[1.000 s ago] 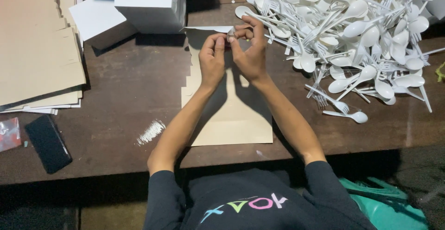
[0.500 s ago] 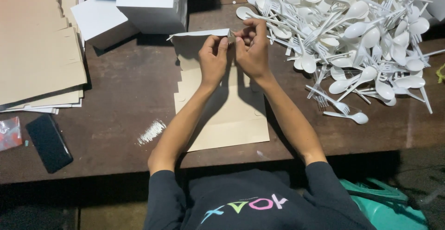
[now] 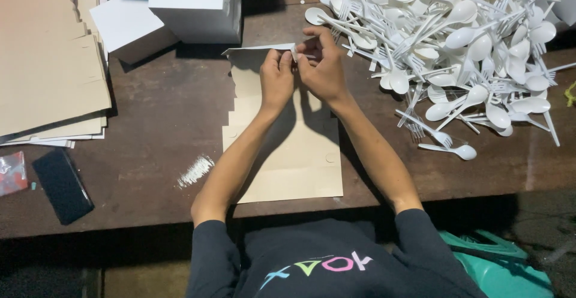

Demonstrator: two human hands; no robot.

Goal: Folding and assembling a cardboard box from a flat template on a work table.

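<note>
A single view is given, taken from a camera worn on the head and aimed steeply downward, almost straight onto a dark wooden table (image 3: pixel 150 124). The near table edge is seen low in the picture, with the wearer's dark shirt (image 3: pixel 324 262) below it and both forearms reaching up the middle. The scene is taken from close range: the left hand (image 3: pixel 277 82) and right hand (image 3: pixel 324 70) are caught near centre. The table's left and right ends are cut off. No second view is supplied, so nothing is shared.

A black phone (image 3: pixel 61 185) lies beside stacked brown cardboard sheets (image 3: pixel 48 64).
</note>
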